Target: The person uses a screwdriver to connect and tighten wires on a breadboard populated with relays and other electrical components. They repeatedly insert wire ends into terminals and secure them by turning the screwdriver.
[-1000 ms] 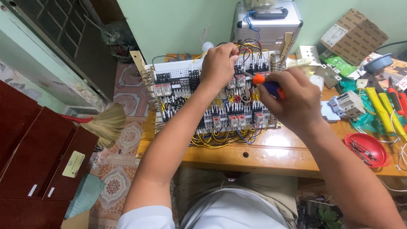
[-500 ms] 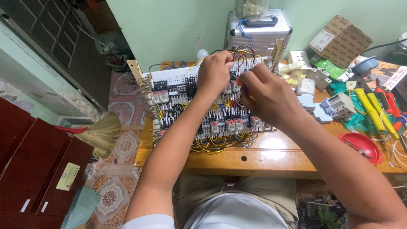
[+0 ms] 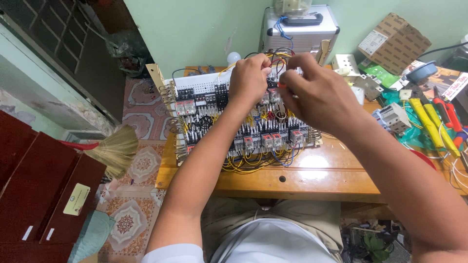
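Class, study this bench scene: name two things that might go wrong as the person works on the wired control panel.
1. Both hands, the left hand and right hand, crowd the loops of wire at the top of the control panel; a sleeve or finger might snag and loosen a neighbouring wire.
2. The red-tipped tool in the right hand is mostly hidden by the fingers, so its tip may slip onto an adjacent terminal.

Bare strip of wooden table (image 3: 312, 178) in front of the wiring panel (image 3: 204, 104) — open for a hand. Right side crowded w/ yellow-handled tools (image 3: 429, 122) & cardboard box (image 3: 395, 41); silver case (image 3: 300, 31) blocks behind — wire loops hang over panel's near edge.
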